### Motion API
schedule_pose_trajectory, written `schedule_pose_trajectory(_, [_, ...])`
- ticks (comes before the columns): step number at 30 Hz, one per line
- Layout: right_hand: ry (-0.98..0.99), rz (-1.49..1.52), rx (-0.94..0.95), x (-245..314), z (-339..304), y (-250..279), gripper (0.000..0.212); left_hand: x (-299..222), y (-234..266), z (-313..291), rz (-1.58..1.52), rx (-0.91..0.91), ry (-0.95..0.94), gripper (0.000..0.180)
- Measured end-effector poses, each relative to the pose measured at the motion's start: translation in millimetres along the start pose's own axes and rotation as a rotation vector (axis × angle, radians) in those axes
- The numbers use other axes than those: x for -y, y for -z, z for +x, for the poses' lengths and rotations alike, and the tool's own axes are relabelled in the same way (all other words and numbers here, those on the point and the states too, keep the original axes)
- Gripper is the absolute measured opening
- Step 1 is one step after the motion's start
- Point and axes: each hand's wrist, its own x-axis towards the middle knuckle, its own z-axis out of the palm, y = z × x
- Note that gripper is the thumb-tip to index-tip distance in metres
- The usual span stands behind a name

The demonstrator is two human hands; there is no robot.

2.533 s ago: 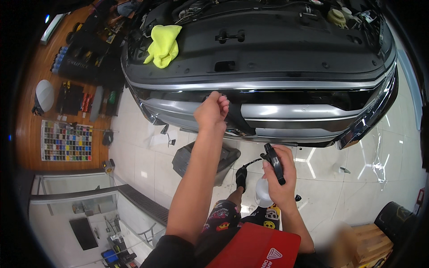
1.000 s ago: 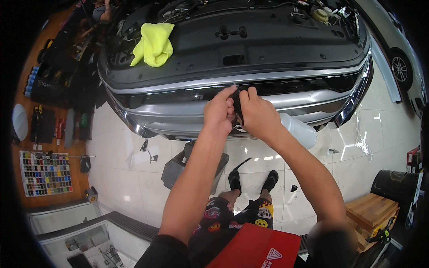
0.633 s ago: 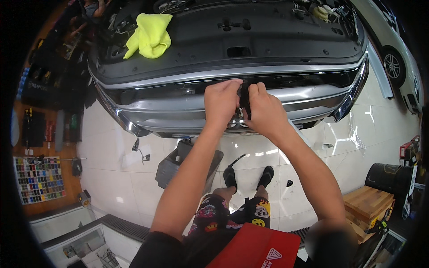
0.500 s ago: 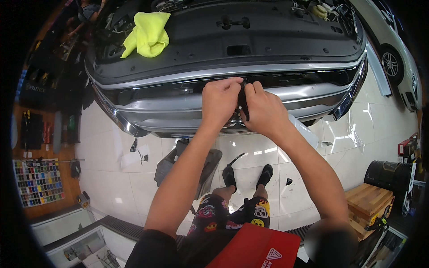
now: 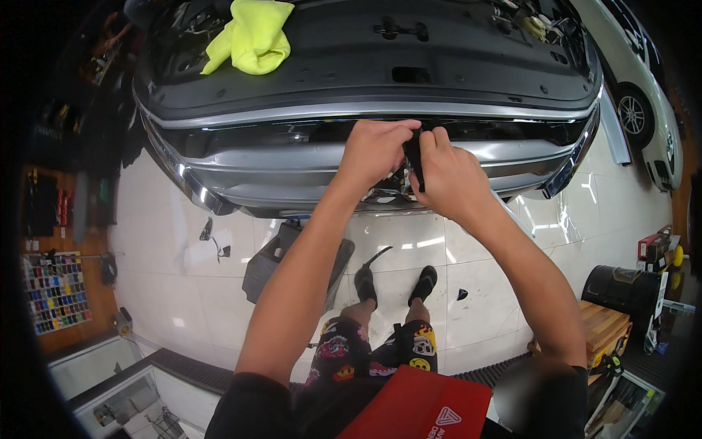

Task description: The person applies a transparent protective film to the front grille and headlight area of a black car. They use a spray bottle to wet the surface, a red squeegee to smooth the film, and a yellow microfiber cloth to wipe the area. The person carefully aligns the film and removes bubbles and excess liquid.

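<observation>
Spray bottle (image 5: 414, 162): gripped in right hand (image 5: 455, 179), at centre of front grille (image 5: 259, 159) | left hand (image 5: 371, 150): pinched narrow alongside, contents unclear | change: raised from lower right, both hands now together

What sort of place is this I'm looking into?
Probably a car workshop, perhaps for bodywork or wrapping: a car with its engine bay open, a second car at right, and a colour chart on the left.
</observation>
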Motion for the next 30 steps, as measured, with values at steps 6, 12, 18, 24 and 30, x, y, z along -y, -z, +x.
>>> schedule_pose_trajectory(6, [-0.056,0.003,-0.018,-3.9,-3.7,-2.2,0.047,-4.6,-3.1,1.3,-0.240,0.032,0.258,0.035])
schedule_pose_trajectory(12, [-0.013,0.065,0.012,-6.6,-10.3,6.0,0.040,-17.2,-43.7,-13.2,-0.771,-0.252,0.496,0.021])
schedule_pose_trajectory(18, [0.066,0.132,-0.031,-32.8,-10.9,-0.4,0.039,-5.8,-50.6,-12.2,-0.713,-0.335,0.410,0.022])
schedule_pose_trajectory(24, [0.139,0.186,-0.067,-38.4,-13.1,-8.1,0.043,-15.2,-75.5,-5.1,-0.581,-0.586,0.375,0.028])
schedule_pose_trajectory(30, [0.115,0.236,0.026,-41.5,-4.5,-2.7,0.042,-18.3,-84.5,14.4,-0.525,-0.799,0.399,0.018])
